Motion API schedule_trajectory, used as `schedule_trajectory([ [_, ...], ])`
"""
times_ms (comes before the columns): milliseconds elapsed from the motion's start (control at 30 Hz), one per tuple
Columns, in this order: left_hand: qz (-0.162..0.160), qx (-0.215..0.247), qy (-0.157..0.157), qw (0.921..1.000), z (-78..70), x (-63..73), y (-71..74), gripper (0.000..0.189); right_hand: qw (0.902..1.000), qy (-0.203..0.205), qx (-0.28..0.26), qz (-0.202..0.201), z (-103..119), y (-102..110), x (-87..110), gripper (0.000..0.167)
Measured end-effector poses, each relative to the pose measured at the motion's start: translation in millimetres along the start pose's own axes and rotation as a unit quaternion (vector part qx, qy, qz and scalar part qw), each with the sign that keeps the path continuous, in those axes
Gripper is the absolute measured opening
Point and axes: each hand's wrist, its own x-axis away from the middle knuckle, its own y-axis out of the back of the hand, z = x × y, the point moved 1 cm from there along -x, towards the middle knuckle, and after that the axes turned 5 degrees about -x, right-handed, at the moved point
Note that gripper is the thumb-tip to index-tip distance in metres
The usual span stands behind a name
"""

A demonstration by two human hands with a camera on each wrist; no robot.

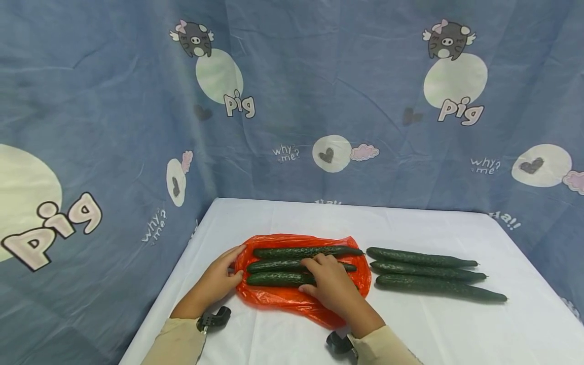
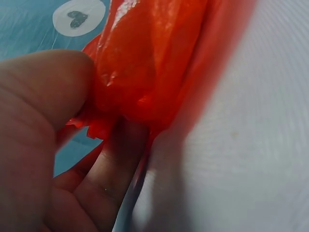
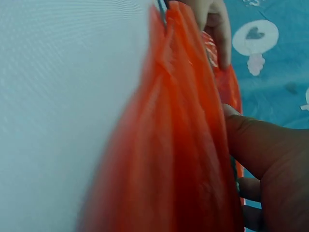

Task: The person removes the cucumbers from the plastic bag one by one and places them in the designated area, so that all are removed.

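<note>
A red plastic bag (image 1: 292,301) lies spread on the white table, with three dark green cucumbers side by side on it: a far cucumber (image 1: 296,253), a middle cucumber (image 1: 276,266) and a near cucumber (image 1: 274,279). At the bag's left edge, my left hand (image 1: 221,276) pinches the plastic between thumb and fingers; the left wrist view shows the thumb (image 2: 63,87) against the bag (image 2: 145,63). My right hand (image 1: 333,284) reaches over the near cucumber and grips it, its fingers against the middle one. The hand hides the near cucumber's right end.
To the right of the bag, three more cucumbers lie in a row: an upper one (image 1: 420,257), a central one (image 1: 426,270) and a lower one (image 1: 438,288). A blue printed cloth (image 1: 292,101) hangs behind and left of the white table (image 1: 410,334).
</note>
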Motion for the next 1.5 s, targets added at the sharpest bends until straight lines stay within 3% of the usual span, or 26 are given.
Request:
schedule_trajectory([
  [567,0.001,0.014,0.009,0.9999,-7.7,-0.6,3.4,0.079,1.0000,-0.001,0.009,0.003,8.7,-15.0,-3.3,0.059],
  [867,-0.018,0.012,-0.021,0.9995,-7.2,-1.0,2.4,0.077,0.9996,-0.003,0.020,0.019,10.7,-20.4,-3.9,0.061],
  [1233,-0.015,0.009,-0.015,0.9997,-7.5,0.3,0.6,0.078,0.9995,-0.015,0.007,0.025,9.5,-23.0,-1.3,0.060],
  [1500,-0.031,-0.005,-0.033,0.9990,-7.8,0.1,0.8,0.078,0.9999,-0.007,0.002,-0.008,9.5,-22.9,-2.7,0.048],
])
